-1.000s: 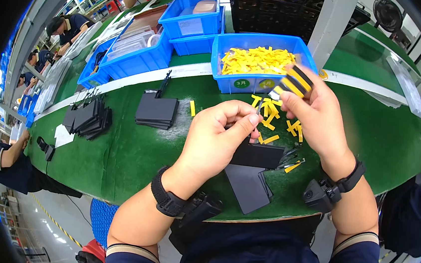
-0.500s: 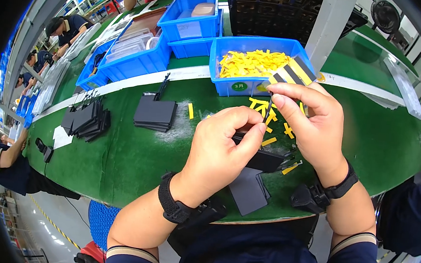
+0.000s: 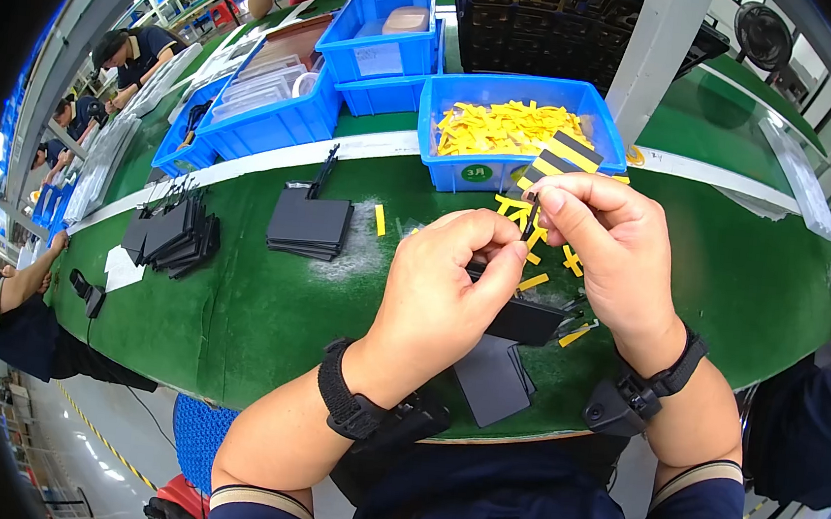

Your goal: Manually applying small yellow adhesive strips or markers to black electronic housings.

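Green table (image 3: 729, 287) is spanning the view; blue bin (image 3: 448, 175) is standing beyond the hands. Left hand (image 3: 447, 292) and right hand (image 3: 615, 242) are working close together, both pinching. Dark panel (image 3: 525, 324) is showing just below the left hand; can't tell if it's joined to anything. Striped card (image 3: 571, 153) is sticking up from right fingers, probably light, bendy, best held by an edge. Thin black lead (image 3: 532, 219) is running between both hands' fingertips, left thumb and forefinger clamping its lower part; likely flexible, kinkable, needing end grips.

Bright light, curved fisheye edges, black corners.
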The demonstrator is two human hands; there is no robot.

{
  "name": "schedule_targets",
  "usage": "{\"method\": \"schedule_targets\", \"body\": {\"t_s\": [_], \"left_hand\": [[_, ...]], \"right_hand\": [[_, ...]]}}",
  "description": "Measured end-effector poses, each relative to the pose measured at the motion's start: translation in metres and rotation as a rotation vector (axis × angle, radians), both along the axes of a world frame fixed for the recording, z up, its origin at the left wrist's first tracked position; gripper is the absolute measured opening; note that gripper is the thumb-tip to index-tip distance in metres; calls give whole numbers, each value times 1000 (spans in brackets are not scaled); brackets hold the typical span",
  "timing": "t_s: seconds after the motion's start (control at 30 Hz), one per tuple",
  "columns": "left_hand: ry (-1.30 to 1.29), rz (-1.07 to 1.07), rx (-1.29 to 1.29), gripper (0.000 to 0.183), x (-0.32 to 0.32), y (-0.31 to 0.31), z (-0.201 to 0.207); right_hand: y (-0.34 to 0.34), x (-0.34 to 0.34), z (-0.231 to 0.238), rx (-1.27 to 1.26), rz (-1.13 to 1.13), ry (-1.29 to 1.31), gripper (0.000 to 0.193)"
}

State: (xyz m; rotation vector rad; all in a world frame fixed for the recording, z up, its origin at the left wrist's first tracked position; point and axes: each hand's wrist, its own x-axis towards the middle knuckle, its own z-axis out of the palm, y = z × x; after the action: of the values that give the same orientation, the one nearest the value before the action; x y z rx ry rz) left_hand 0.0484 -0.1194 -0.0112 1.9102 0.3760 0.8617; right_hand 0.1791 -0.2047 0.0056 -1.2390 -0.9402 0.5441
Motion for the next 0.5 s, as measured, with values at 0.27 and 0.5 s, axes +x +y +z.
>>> {"method": "schedule_targets", "body": {"t_s": [0.27, 0.5], "left_hand": [[196, -171, -248, 21, -6, 15, 3], [160, 163, -413, 12, -45, 106, 14]], "right_hand": [[3, 5, -6, 115, -173, -172, 10], [4, 18, -12, 72, -161, -85, 22]]}}
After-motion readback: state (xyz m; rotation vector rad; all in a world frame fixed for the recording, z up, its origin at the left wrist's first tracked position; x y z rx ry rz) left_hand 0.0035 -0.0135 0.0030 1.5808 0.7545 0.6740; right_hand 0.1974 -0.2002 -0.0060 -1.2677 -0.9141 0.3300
